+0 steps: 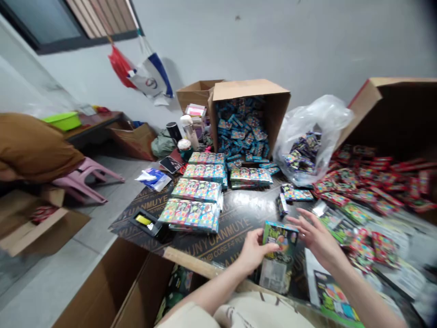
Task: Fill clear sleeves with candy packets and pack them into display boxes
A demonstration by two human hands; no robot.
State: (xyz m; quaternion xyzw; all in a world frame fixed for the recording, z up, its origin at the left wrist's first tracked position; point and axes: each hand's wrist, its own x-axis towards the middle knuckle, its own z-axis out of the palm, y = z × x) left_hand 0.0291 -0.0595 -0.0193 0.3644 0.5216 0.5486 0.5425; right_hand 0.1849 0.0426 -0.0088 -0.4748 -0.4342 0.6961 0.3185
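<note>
Green card-backed packet (pixel 277 259) stands in your left hand (pixel 254 251), whose fingers grip its left edge, while your right hand (pixel 319 239) hovers open just beside its upper corner, the two hands apart. Farther left, neat stacks of boxed packets (pixel 189 216) sit squared on a dark printed board (pixel 235 232); to the right, a carton of loose blue packets (pixel 242 127), a plastic bag (pixel 312 136) and a spill of red packets (pixel 368 182) lie unstacked.
</note>
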